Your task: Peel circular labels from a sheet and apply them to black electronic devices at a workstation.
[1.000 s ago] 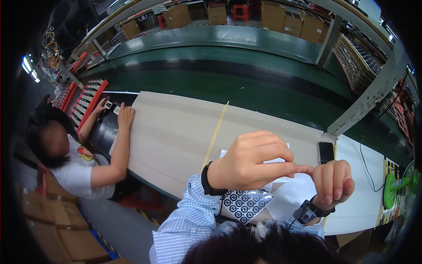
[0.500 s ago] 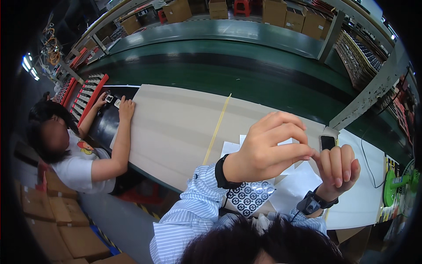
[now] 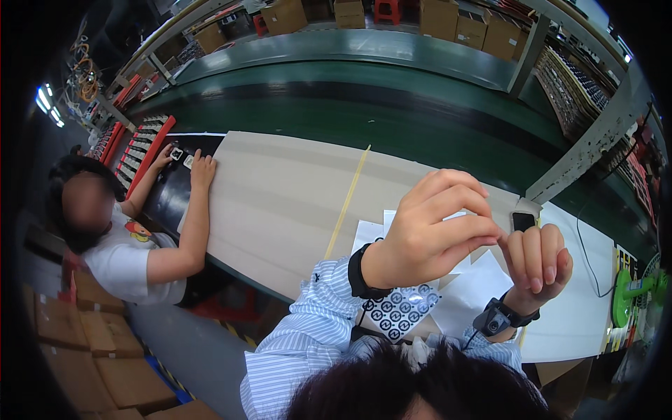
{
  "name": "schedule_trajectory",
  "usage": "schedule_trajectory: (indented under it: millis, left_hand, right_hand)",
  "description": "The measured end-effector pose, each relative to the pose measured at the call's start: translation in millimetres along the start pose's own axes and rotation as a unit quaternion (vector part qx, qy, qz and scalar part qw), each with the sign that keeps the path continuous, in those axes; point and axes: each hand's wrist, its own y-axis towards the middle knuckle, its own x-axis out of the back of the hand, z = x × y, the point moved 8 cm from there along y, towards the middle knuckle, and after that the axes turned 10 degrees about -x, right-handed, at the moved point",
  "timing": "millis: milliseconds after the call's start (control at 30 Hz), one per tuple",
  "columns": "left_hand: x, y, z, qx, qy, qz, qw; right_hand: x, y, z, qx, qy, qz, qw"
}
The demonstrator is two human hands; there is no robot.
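Observation:
Raised over the bench, my left hand (image 3: 441,227) has its thumb and index finger pinched at the tips. My right hand (image 3: 535,260) is curled, and its thumb and index side meets the left fingertips. Whatever lies in the two pinches is too small or hidden to make out. Below my left wrist lies a sheet of round black-and-white stickers (image 3: 401,315), partly covered by my sleeve and wrist. White paper sheets (image 3: 479,285) overlap beside it, under both hands. Just beyond my right hand rests a dark-screened phone (image 3: 523,222).
A beige board (image 3: 280,189) with a yellow tape strip (image 3: 348,203) covers the bench. Beyond it runs a green conveyor belt (image 3: 392,126). At the left a co-worker (image 3: 133,231) handles small parts beside red trays (image 3: 150,150). A metal post (image 3: 588,154) and green fan (image 3: 623,297) stand right.
Both hands keep almost the same pose, fingertips together, with only a slight shift. The co-worker's head has risen a little.

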Motion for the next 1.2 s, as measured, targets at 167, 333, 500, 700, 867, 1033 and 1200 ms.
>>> schedule_trajectory:
  millis: [167, 333, 500, 700, 867, 1033, 1200]
  left_hand:
    - [-2.4, -0.6, -2.1, -0.006, -0.012, 0.005, 1.000]
    - [1.5, -0.8, -4.6, -0.016, 0.004, 0.008, 1.000]
    - [8.4, 4.7, -9.0, 0.000, 0.020, 0.007, 1.000]
    - [28.2, 5.0, -17.8, 0.055, 0.000, -0.016, 0.998]
    - [9.6, 3.2, -25.8, -0.010, -0.055, 0.086, 0.995]
    - [-1.6, 2.2, -21.5, -0.050, -0.046, 0.105, 0.992]
    - [2.0, 1.6, -19.7, -0.040, -0.040, 0.086, 0.995]
  right_hand:
    - [-4.3, 0.9, -0.3, 0.000, -0.012, 0.008, 1.000]
    - [-6.5, 1.7, -3.2, -0.009, -0.030, 0.002, 1.000]
    - [-9.5, 1.2, -3.7, 0.003, -0.058, 0.014, 0.998]
    - [-17.0, 0.2, -1.3, -0.004, 0.006, 0.130, 0.991]
    - [-24.4, -2.8, 2.5, 0.003, -0.037, 0.207, 0.978]
    - [-23.5, -2.8, 3.9, -0.006, -0.037, 0.224, 0.974]
    - [-22.6, -2.8, 1.7, -0.019, -0.025, 0.222, 0.974]
